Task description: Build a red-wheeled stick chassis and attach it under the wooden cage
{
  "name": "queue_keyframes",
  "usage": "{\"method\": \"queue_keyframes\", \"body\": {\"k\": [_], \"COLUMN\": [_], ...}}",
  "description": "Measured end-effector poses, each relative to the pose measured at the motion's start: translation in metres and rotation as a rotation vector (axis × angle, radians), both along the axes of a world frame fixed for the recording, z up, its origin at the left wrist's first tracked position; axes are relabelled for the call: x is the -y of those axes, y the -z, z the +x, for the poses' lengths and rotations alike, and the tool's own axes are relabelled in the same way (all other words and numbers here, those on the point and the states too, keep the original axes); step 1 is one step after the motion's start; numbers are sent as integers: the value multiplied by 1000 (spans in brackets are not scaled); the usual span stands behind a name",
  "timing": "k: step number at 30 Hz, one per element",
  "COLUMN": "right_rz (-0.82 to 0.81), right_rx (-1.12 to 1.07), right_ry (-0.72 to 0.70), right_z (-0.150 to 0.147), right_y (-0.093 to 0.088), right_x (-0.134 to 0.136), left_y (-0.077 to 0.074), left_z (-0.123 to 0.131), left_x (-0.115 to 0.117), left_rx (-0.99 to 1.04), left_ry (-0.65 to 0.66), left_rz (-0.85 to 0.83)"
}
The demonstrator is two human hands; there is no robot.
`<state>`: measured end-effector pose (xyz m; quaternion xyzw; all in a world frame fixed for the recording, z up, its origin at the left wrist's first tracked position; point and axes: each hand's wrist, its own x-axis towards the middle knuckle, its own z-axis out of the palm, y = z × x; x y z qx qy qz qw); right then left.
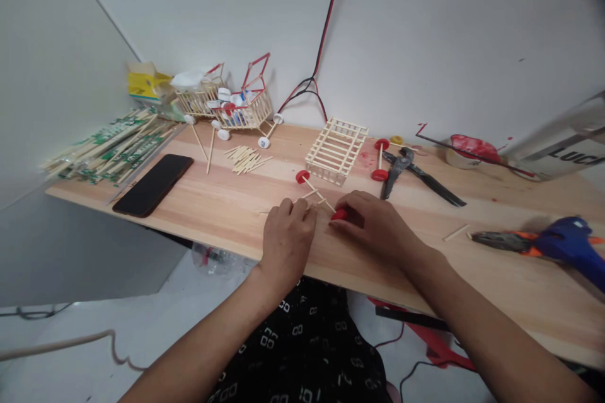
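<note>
My left hand point(287, 230) rests on the wooden table point(227, 211) with its fingers curled, pinching thin wooden sticks point(312, 203) at its fingertips. My right hand point(373, 221) is closed on a red bottle cap point(338, 215) fixed to one end of a thin stick axle point(317, 193). The axle's other end carries a second red cap point(302, 176) lying further back on the table. Just behind it sits a small open basket built of wooden sticks point(336, 150).
Black pliers point(406, 171) and another red-capped axle point(380, 160) lie right of the basket. A blue glue gun point(562, 241) lies at the right edge. A black phone point(154, 184), loose sticks point(246, 158), packed chopsticks point(116, 141) and finished stick carts point(236, 104) sit left and back.
</note>
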<state>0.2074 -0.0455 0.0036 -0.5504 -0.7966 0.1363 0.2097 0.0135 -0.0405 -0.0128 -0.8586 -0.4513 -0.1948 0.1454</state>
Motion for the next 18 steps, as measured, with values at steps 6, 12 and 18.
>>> {"method": "queue_keyframes", "body": {"k": [6, 12, 18], "right_rz": [3, 7, 4], "right_rx": [-2, 1, 5], "right_ry": [-6, -6, 0], "right_z": [0, 0, 0], "right_y": [0, 0, 0], "right_x": [0, 0, 0], "left_y": [0, -1, -1], "left_z": [0, 0, 0], "left_x": [1, 0, 1], "left_rx": [17, 17, -8], "left_ry": [0, 10, -6], "left_rz": [-5, -8, -12]}}
